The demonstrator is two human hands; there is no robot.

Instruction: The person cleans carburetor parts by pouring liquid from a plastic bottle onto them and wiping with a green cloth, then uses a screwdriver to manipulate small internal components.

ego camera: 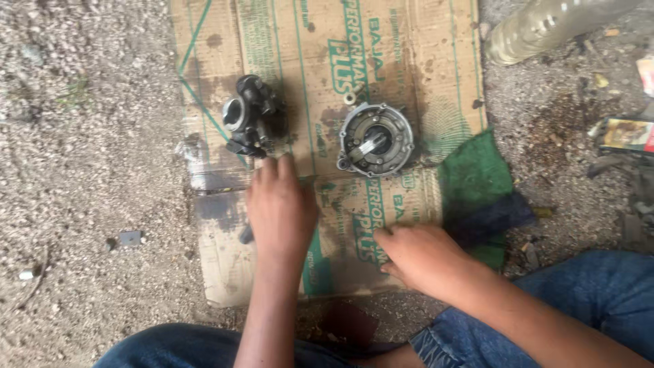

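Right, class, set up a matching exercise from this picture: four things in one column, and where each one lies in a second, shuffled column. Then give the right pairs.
Things:
1. black engine part
2. round metal cover
3. green cloth
4. plastic bottle

Places:
A. on gravel, top right corner
B. at the right edge of the cardboard
C. on the cardboard, just beyond the left hand
D. middle of the cardboard, beyond the right hand

Pairs: 1-C, 2-D, 3-B, 4-A
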